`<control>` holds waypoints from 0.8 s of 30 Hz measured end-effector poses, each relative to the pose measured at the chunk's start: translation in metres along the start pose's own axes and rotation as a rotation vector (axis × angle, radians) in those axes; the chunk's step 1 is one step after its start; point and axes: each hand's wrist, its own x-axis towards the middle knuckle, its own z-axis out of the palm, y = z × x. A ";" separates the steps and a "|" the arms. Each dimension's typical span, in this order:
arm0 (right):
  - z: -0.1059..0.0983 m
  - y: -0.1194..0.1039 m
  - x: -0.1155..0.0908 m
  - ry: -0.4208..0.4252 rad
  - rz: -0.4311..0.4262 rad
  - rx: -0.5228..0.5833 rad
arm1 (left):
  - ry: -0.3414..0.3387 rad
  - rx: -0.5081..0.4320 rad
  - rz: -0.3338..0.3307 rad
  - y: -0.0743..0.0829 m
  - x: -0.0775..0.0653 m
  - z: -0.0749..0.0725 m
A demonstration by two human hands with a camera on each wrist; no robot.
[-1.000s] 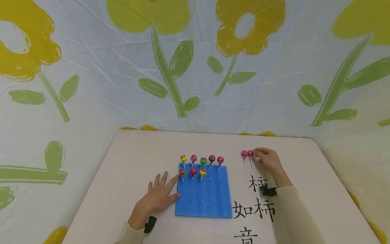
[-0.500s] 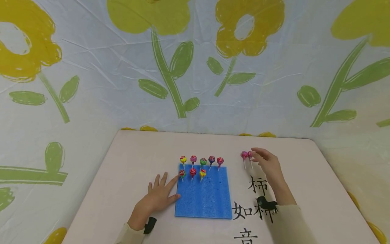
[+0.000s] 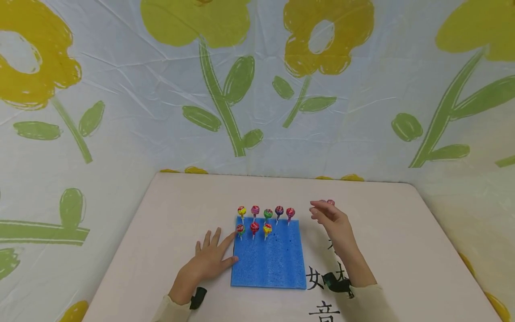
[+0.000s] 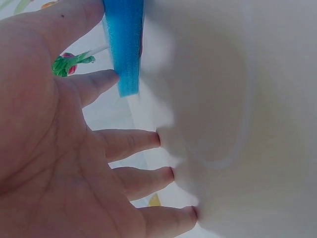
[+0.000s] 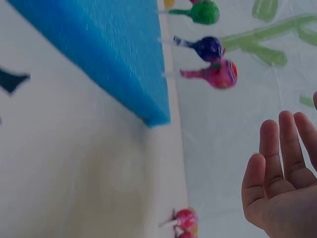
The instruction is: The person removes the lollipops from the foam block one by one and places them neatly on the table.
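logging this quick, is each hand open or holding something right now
Left hand: open, fingers spread, touching the edge of the blue block.
Right hand: open, raised above the table, nothing seen in it.

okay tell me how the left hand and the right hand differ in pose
The left hand is spread, its fingertips on the table; the right hand is raised above it, fingers slightly bent. The left hand touches the blue foam board; the right hand is apart from that board. Both are bare, with a cream sleeve and a dark piece at the wrist.
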 end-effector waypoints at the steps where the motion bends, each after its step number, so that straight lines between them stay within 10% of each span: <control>1: 0.003 0.000 -0.001 -0.007 -0.004 0.013 | 0.002 -0.003 0.000 0.000 0.000 0.000; 24: 0.064 -0.001 -0.007 -0.268 -0.050 0.117 | 0.006 -0.006 -0.003 -0.001 -0.002 0.001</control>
